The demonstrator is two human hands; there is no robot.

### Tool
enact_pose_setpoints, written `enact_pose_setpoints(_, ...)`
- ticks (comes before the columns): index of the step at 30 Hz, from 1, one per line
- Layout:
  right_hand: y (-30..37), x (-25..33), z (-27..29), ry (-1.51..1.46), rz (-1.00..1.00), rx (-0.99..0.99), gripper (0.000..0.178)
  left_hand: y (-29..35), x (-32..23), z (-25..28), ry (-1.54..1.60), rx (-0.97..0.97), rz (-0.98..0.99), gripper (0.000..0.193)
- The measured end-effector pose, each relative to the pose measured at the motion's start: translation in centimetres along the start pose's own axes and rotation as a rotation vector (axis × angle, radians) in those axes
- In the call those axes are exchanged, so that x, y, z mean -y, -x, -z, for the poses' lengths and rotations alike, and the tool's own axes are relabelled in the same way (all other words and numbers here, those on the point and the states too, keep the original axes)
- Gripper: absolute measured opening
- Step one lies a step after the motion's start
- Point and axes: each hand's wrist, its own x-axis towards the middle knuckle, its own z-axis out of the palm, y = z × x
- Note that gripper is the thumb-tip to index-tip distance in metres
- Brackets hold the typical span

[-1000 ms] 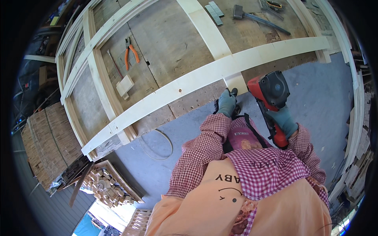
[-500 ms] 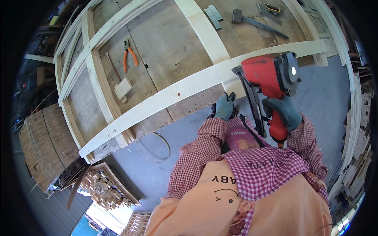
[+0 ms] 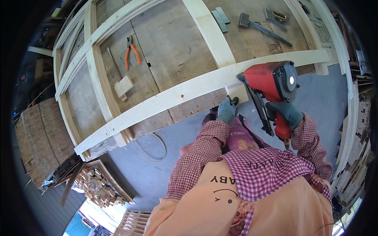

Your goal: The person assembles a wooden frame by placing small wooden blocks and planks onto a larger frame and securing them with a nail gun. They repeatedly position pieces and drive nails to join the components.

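Observation:
My right hand (image 3: 286, 112), in a teal glove, grips the handle of a red and black nail gun (image 3: 271, 87). The gun is lifted above the pale wooden frame (image 3: 165, 98), its nose near the joint where the long front rail meets a cross piece. My left hand (image 3: 226, 110), also gloved, reaches down to the underside of that rail beside a small pale block (image 3: 238, 93) and seems to rest on it. Whether its fingers grip anything is hidden. Both sleeves are red checked.
Orange-handled pliers (image 3: 131, 53) and a small wood block (image 3: 123, 86) lie on the board inside the frame. A hammer (image 3: 260, 26), nail strips (image 3: 219, 17) and another tool (image 3: 275, 15) lie at the top. A hose loop (image 3: 151, 147) lies on the grey floor. Stacked timber (image 3: 94, 185) sits lower left.
The nail gun has risen from low beside my right hand to up over the rail. My left hand has stayed at the rail's joint.

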Motion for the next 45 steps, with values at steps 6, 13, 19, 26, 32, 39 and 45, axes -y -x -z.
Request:
enact_pose_setpoints(6,-0.6,0.4,-0.7,-0.034,0.003,0.001,0.018,-0.1,-0.2,0.5,-0.025,-0.003,-0.09,0.023)
enact_pose_setpoints(13,0.3,3.5,-1.5,0.104,-0.027,0.017,0.016,-0.7,-0.1,1.9,-0.167,0.107,-0.044,0.036)
enact_pose_setpoints(19,1.0,5.0,-0.4,0.025,-0.082,0.005,0.018,0.9,-5.3,7.5,-0.535,0.328,-0.144,0.036)
enact_pose_setpoints(26,-1.6,10.2,3.9,0.044,-0.037,0.024,0.028,-3.8,-5.4,16.2,-0.477,-0.784,-0.466,0.028)
enact_pose_setpoints(32,-8.5,21.3,8.1,0.203,0.153,0.036,0.008,-6.4,-5.4,14.9,-0.56,-0.605,0.01,0.022)
enact_pose_setpoints(39,-24.6,36.6,7.1,0.173,0.371,0.07,0.013,-6.6,-4.9,14.8,-0.543,-0.613,0.022,0.021)
enact_pose_setpoints(45,-34.0,44.7,4.2,0.287,0.42,0.123,0.024,-6.6,-5.0,14.9,-0.518,-0.579,0.063,0.025)
